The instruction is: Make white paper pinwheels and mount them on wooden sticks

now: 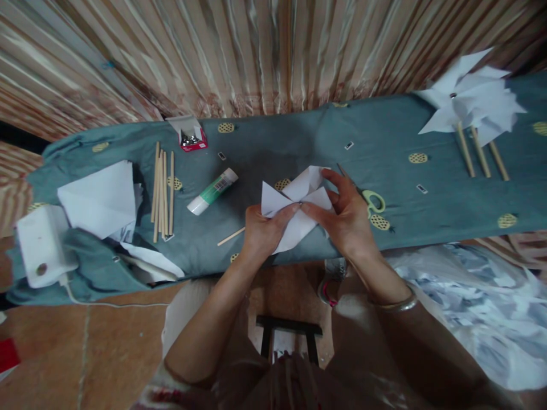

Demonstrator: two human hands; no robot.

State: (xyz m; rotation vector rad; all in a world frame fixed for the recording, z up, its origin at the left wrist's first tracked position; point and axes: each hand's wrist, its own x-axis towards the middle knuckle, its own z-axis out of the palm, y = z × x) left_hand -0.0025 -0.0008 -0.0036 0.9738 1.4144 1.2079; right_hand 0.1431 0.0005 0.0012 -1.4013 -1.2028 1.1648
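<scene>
A white paper pinwheel (294,230) is held between both hands above the front edge of the cloth-covered table. My left hand (265,230) grips its left side, with the thumb at the centre beside a small dark pin. Closed on the right side is my right hand (350,219), its thumb also at the centre and its fingers behind the paper. A thin wooden stick (231,236) pokes out left of my left hand; whether it joins the pinwheel is hidden. Green-handled scissors (373,203) lie just right of my right hand.
A glue stick (212,191), several wooden sticks (160,196) and a red box of pins (192,136) lie on the left. Folded white paper (100,196) sits near a white power block (43,245). Finished pinwheels (470,99) rest far right; a bag of paper scraps (478,307) stands below.
</scene>
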